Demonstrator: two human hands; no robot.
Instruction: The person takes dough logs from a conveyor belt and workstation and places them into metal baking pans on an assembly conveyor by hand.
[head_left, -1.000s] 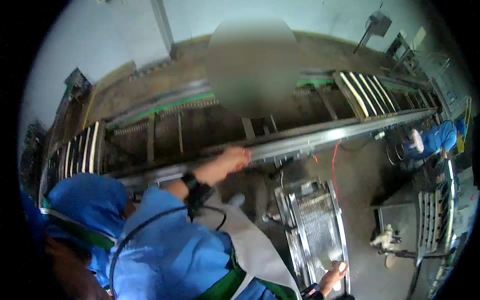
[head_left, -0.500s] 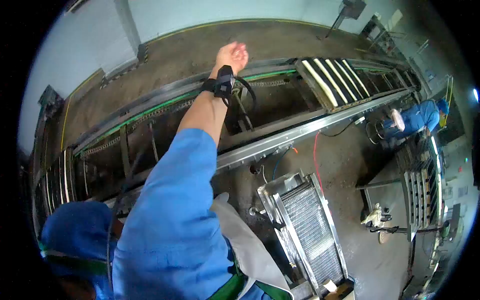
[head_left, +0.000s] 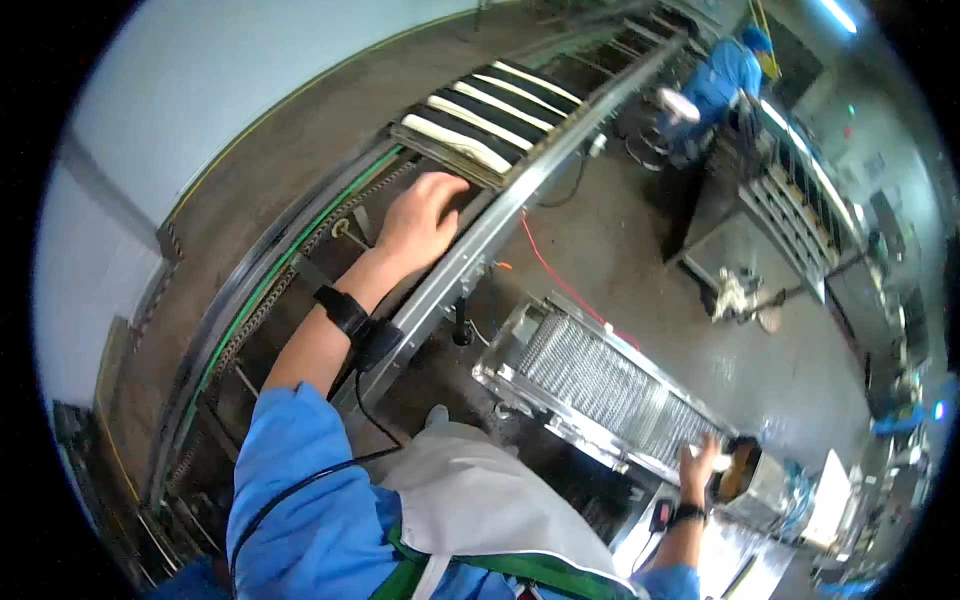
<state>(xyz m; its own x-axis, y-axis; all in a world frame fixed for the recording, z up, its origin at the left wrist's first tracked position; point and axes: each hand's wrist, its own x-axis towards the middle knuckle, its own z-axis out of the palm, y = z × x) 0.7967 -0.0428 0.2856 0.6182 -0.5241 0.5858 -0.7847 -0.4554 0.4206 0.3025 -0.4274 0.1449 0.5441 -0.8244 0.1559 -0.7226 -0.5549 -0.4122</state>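
Left fingers (head_left: pixel 447 184) bent | tray (head_left: pixel 440 153) just ahead | white strips (head_left: pixel 482 123) on it

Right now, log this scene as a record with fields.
Left hand: empty, fingers curved, by the near edge of the grooved tray
Right hand: at a whitish piece; grip unclear
Tray load: four pale dough-like strips
Tray support: rails of the chain conveyor
Mesh-belt conveyor: right hand at one end
Co-worker: upper right, blue clothing
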